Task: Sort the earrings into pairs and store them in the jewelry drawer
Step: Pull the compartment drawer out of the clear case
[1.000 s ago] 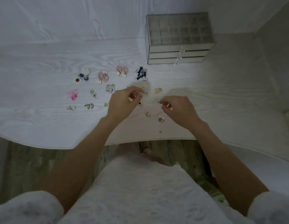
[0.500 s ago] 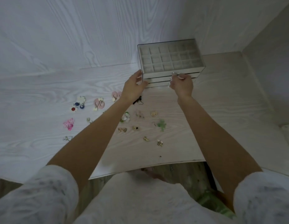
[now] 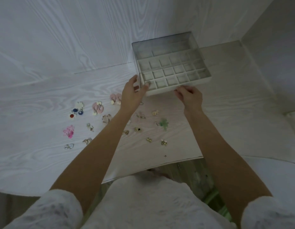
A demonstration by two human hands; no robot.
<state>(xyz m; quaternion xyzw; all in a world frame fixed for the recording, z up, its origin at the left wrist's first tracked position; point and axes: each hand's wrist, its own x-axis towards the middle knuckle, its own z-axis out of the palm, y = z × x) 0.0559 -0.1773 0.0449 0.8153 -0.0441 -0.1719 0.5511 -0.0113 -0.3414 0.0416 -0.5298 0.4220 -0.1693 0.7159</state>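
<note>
A clear jewelry box [image 3: 163,45] stands at the upper centre of the frame on a pale wood-grain desk [image 3: 44,90], and its top drawer [image 3: 174,75] is pulled out toward the person, showing rows of small square compartments. The left hand [image 3: 132,95] reaches to the drawer's near left corner with its fingers loosely spread; its fingertips are at the front left compartment, where a small earring [image 3: 149,83] shows, though I cannot tell whether the fingers are pinching it or merely touching it. The right hand [image 3: 189,96] sits at the middle of the drawer's front edge, fingers curled in on something there that I cannot make out. Below the box, across the middle of the frame, earrings lie on the desk in small groups: pink round ones [image 3: 98,108] and another pink pair [image 3: 116,98] near the left wrist, white flower shapes with blue and red centres [image 3: 76,110] further left, a bright pink cluster [image 3: 68,131] at the left, a green leafy piece [image 3: 164,123] between the forearms, and small gold studs [image 3: 164,142] toward the near edge of the desk. Both sleeves are white and fuzzy, low in the frame.
</note>
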